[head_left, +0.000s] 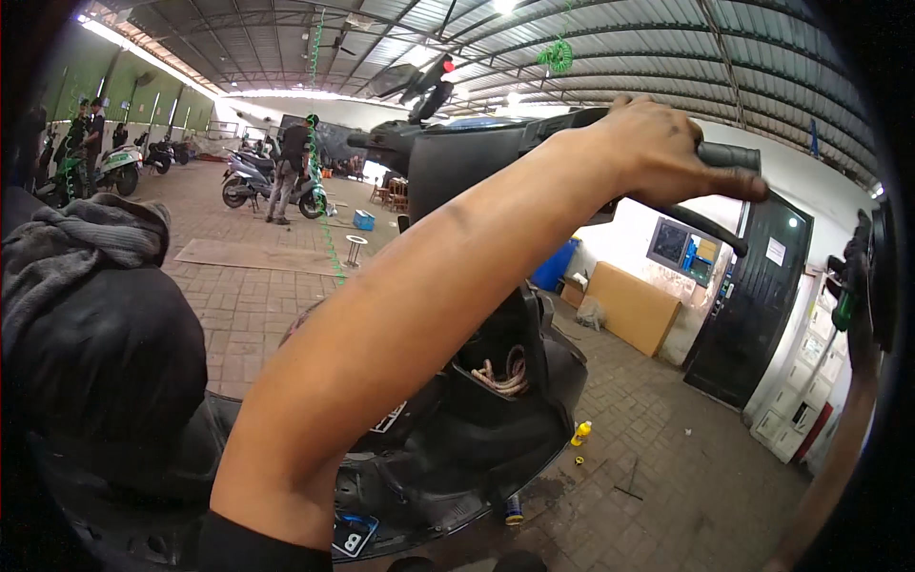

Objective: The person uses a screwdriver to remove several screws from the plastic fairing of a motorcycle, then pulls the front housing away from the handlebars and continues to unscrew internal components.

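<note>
My left arm reaches across a black scooter (467, 448). My left hand (653, 143) is closed over its handlebar (729, 155), fingers curled over the far side and thumb stretched out along the grip. A brake lever (705, 227) sticks out below that hand. At the far right edge, my right hand (860, 262) is raised and dark, partly cut off by the rim. It appears closed on a screwdriver (842, 315) with a green handle, its thin shaft pointing down. Pale looped cables (507, 374) lie in the scooter's open front compartment.
A grey cloth (86, 234) lies over a rounded black form at left. On the paving stand a yellow bottle (581, 434) and a small can (515, 510). A cardboard panel (629, 307) leans by a black door (753, 300). Other people (291, 167) and scooters are farther back.
</note>
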Demonstrator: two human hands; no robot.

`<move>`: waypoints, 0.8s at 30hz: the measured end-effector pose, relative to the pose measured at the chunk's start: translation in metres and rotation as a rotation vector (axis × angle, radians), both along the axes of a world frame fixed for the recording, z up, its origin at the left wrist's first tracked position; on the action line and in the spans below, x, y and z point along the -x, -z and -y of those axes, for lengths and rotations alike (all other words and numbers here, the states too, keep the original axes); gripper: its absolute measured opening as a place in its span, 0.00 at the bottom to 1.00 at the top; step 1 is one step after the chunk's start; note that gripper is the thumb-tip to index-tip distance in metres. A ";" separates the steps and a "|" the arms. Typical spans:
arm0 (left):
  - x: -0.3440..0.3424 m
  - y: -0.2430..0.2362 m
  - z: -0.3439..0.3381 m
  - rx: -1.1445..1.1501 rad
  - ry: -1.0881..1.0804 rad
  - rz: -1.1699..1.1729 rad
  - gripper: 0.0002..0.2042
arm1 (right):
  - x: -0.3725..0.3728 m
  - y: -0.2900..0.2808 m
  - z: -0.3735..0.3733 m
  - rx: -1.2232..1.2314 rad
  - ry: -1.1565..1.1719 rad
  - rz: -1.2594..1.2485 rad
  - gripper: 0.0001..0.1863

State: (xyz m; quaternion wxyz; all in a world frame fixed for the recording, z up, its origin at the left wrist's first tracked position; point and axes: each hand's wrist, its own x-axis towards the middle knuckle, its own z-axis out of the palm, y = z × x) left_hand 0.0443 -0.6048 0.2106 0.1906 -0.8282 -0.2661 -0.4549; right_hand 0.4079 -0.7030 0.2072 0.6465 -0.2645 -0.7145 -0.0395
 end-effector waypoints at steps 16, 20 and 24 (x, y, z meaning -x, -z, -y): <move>0.383 0.144 -0.044 -0.382 -1.095 0.199 0.29 | 0.130 -0.001 -0.151 0.023 0.575 0.325 0.33; 0.401 0.143 0.000 -0.266 -1.217 0.299 0.18 | 0.149 0.002 -0.211 -0.026 0.433 0.233 0.33; 0.419 0.184 0.003 -0.295 -1.123 0.261 0.15 | 0.174 -0.011 -0.244 -0.235 0.534 0.296 0.34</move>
